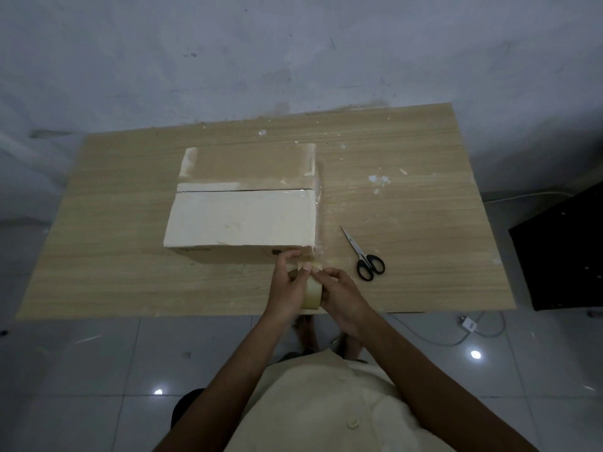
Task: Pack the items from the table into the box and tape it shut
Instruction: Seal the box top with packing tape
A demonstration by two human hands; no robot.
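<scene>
A cardboard box (239, 220) lies on the wooden table (114, 223), its top flaps folded down with a dark seam between them. Clear tape runs down its right side. Just in front of the box's near right corner, both hands hold a roll of tape (312, 293) on edge. My left hand (290, 285) grips the roll from the left, thumb on top. My right hand (339, 288) grips it from the right, fingertips pinching at the roll's upper rim. Black-handled scissors (362, 254) lie closed on the table to the right of the hands.
White specks and scraps dot the table's far right part. A dark cabinet (567, 249) stands right of the table. A white cable with an adapter (466, 326) lies on the tiled floor. A grey wall rises behind the table.
</scene>
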